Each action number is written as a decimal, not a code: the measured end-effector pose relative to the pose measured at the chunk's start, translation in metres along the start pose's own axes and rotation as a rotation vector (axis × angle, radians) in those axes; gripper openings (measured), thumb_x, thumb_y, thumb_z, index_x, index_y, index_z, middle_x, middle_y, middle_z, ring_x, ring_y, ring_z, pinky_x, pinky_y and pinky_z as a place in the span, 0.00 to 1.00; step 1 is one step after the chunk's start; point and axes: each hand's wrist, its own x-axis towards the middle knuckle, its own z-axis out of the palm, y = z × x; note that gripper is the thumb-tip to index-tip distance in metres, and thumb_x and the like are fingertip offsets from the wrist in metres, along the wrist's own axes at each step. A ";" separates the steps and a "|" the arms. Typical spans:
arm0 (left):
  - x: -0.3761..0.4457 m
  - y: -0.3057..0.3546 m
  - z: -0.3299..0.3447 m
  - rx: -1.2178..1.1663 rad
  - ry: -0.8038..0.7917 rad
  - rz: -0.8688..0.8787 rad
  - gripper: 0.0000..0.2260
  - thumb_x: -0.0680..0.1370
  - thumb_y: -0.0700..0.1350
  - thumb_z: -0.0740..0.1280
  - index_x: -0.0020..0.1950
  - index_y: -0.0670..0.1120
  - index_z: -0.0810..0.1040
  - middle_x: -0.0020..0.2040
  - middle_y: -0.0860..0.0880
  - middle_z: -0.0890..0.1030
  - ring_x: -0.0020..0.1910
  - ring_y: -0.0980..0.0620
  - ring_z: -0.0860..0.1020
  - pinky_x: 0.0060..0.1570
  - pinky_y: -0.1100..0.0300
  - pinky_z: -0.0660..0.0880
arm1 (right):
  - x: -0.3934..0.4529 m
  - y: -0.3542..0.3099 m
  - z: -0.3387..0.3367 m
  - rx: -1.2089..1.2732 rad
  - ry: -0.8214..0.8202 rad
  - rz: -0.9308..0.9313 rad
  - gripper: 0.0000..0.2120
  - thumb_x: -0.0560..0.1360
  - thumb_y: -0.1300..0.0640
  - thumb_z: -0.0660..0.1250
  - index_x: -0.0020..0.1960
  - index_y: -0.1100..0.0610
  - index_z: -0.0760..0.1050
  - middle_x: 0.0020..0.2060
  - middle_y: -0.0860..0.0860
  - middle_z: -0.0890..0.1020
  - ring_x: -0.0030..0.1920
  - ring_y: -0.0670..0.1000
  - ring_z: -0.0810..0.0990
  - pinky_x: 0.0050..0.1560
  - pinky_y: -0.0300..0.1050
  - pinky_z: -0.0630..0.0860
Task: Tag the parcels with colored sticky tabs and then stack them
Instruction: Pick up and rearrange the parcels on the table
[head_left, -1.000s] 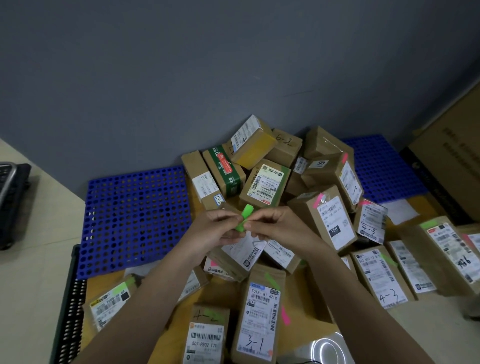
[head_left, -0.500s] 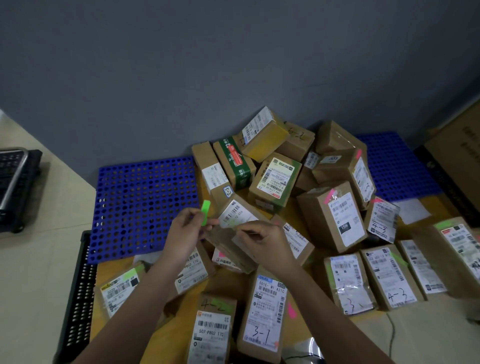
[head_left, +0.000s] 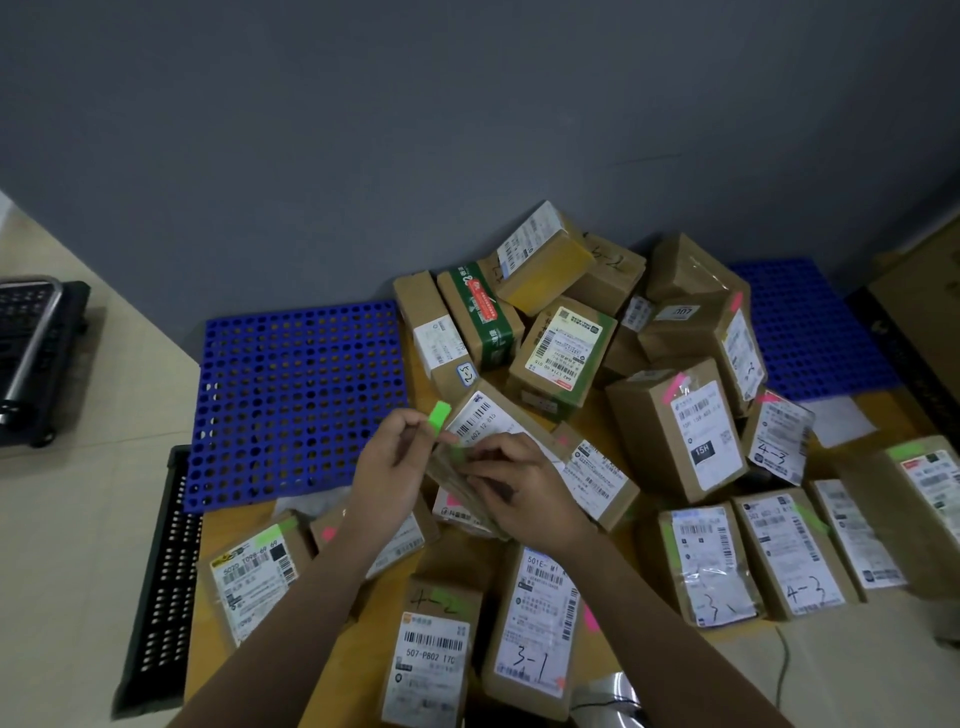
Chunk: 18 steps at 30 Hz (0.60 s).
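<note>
My left hand (head_left: 384, 467) pinches a bright green sticky tab (head_left: 439, 417) and holds it up just left of a tilted brown parcel (head_left: 485, 418) with a white barcode label. My right hand (head_left: 524, 493) grips that parcel's near edge, fingers by a small green tab (head_left: 457, 452) on its side. Behind it, a loose pile of parcels (head_left: 563, 343) leans against the grey wall. More labelled parcels lie flat in front, among them one marked 3-1 (head_left: 535, 623) and one marked 4-2 (head_left: 431, 649). Several carry green or pink tabs.
A blue perforated mat (head_left: 296, 395) lies left of the pile and another blue mat (head_left: 810, 332) at the right rear. A black slotted crate (head_left: 166, 571) stands at the left edge. A dark keyboard-like device (head_left: 31, 338) sits far left, and a large carton (head_left: 924, 291) far right.
My hands have come apart after pulling at the green tab together. The left hand lifted the tab to the left, and the right hand dropped onto the tilted parcel.
</note>
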 end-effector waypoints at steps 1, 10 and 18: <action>-0.001 -0.002 0.000 0.078 -0.034 0.065 0.05 0.81 0.41 0.60 0.48 0.44 0.74 0.42 0.55 0.84 0.36 0.60 0.77 0.36 0.71 0.70 | 0.000 0.001 0.000 -0.010 -0.009 -0.021 0.12 0.75 0.55 0.65 0.53 0.58 0.83 0.51 0.51 0.79 0.53 0.50 0.75 0.55 0.38 0.71; 0.006 -0.023 -0.001 0.414 -0.013 0.191 0.03 0.80 0.45 0.62 0.47 0.51 0.74 0.38 0.56 0.74 0.43 0.54 0.71 0.41 0.59 0.68 | -0.004 0.010 0.010 -0.094 0.030 -0.131 0.12 0.74 0.57 0.70 0.56 0.59 0.82 0.53 0.54 0.78 0.53 0.55 0.76 0.55 0.43 0.73; 0.002 -0.003 0.001 0.186 -0.039 0.079 0.06 0.81 0.40 0.60 0.47 0.42 0.75 0.39 0.68 0.81 0.42 0.56 0.79 0.42 0.65 0.74 | -0.006 0.014 0.014 -0.097 0.055 -0.131 0.10 0.73 0.58 0.73 0.54 0.59 0.83 0.54 0.53 0.79 0.54 0.53 0.74 0.56 0.38 0.70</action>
